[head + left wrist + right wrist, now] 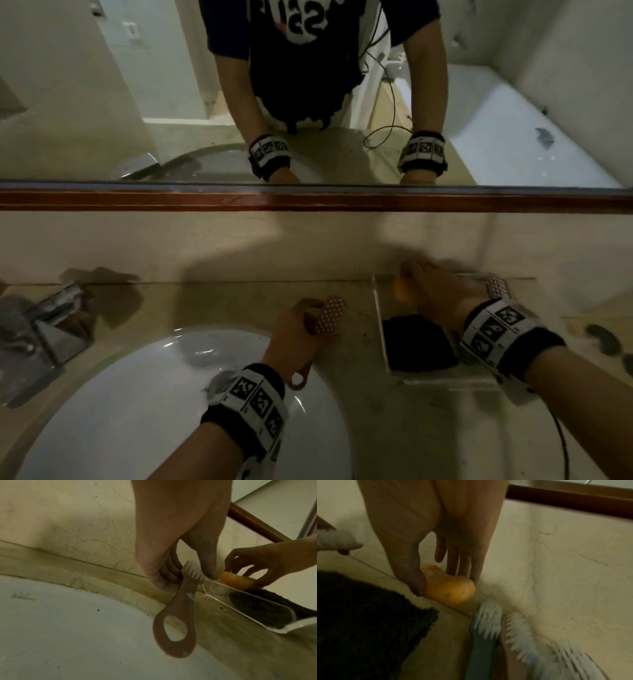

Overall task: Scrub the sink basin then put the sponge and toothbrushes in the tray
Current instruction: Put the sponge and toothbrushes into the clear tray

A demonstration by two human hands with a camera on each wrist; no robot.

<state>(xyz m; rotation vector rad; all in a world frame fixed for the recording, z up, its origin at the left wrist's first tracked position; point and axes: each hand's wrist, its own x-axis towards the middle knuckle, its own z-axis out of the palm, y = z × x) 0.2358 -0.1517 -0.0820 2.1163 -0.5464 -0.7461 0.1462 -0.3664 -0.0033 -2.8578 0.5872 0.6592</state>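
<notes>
My left hand [308,318] grips a brown toothbrush [329,315] by its neck, between the sink basin [137,411] and the clear tray [378,308]. In the left wrist view the toothbrush [178,615] hangs with its looped handle down and its white bristles by the tray [223,596] corner. My right hand [411,284] pinches an orange sponge [399,291] over the tray's far left corner. The right wrist view shows the sponge [448,588] between thumb and fingers, low over the tray; whether it touches the floor I cannot tell. Two more toothbrushes [481,642] [530,642] lie at the tray's right.
A dark scrub pad [418,342] fills the tray's near left part. A chrome tap [37,329] stands at the counter's left. A wood-framed mirror [308,198] runs along the wall behind. Dark small items [603,339] lie on the counter at the far right.
</notes>
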